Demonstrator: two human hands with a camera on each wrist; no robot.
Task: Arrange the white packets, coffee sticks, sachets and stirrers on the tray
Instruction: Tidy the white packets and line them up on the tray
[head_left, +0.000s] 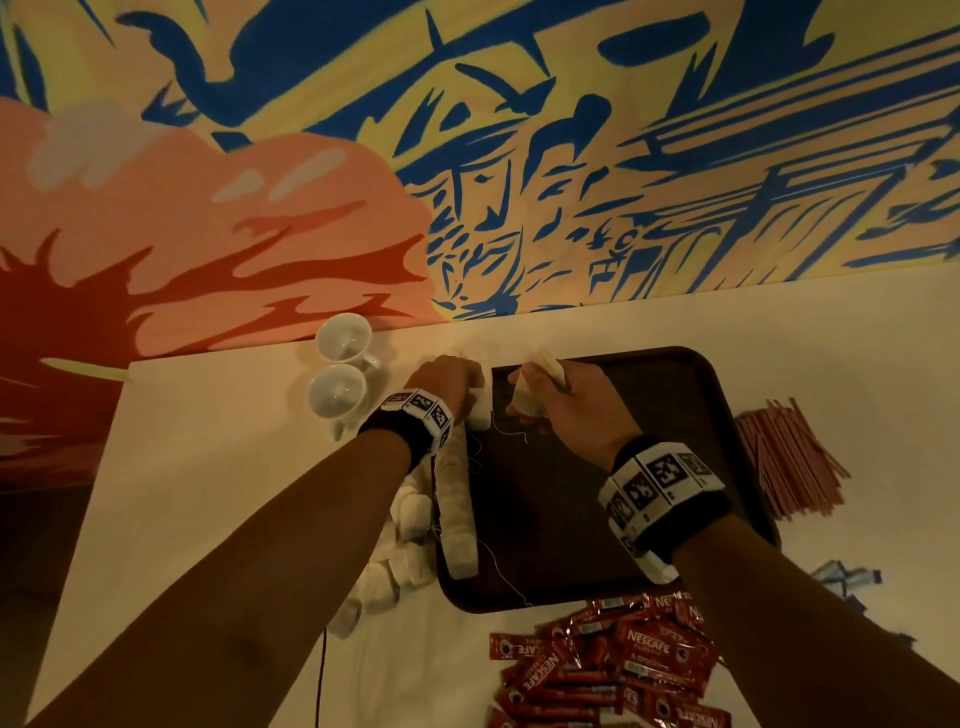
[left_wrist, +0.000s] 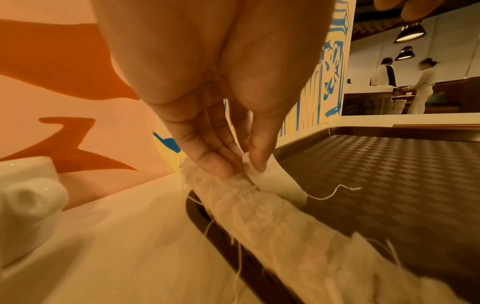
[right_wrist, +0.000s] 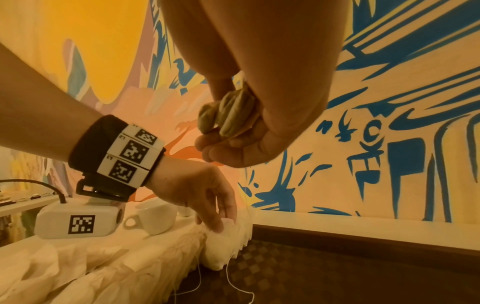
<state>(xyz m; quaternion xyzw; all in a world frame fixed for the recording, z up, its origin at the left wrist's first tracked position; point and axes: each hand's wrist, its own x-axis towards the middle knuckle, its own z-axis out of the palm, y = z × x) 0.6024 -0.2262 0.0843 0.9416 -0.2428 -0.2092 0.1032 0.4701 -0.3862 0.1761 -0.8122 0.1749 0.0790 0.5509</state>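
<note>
A dark brown tray (head_left: 675, 395) lies on the pale table. A row of white packets (head_left: 460, 509) with loose threads runs along the tray's left edge. My left hand (head_left: 470, 387) pinches the far end packet (left_wrist: 249, 164) of that row between thumb and fingers. My right hand (head_left: 540, 389) hovers over the tray's far left corner and grips a small bunch of white packets (right_wrist: 228, 115). More white packets (head_left: 395, 571) lie heaped left of the tray. Red coffee sticks (head_left: 613, 670) are piled in front of it, red stirrers (head_left: 789, 457) to its right.
Two white cups (head_left: 340, 364) stand on the table just left of my left hand, near the painted wall. Blue sachets (head_left: 852, 579) lie at the right, partly behind my right forearm. A thin dark cable (head_left: 321, 675) hangs below my left arm. Two people stand at a distant counter (left_wrist: 369, 88).
</note>
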